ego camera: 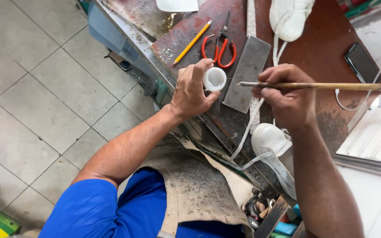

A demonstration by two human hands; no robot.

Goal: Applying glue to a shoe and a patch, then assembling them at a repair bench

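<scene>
My left hand (192,89) grips a small round white plastic container (214,79), tilted so its open mouth faces the camera. In my right hand (287,94) is a long wooden-handled brush (323,86), held level, its tip just right of the container's rim. A thin thread runs between tip and container. Both hands hover over a worn reddish workbench (323,48). A white sneaker (274,152) with loose white laces lies under my right forearm at the bench's near edge.
On the bench lie a yellow pencil (192,42), red-handled scissors (219,47), a grey flat block (247,72), a second white sneaker (289,17) and a dark phone (361,62). A stained apron (195,185) covers my lap. Tiled floor is at left.
</scene>
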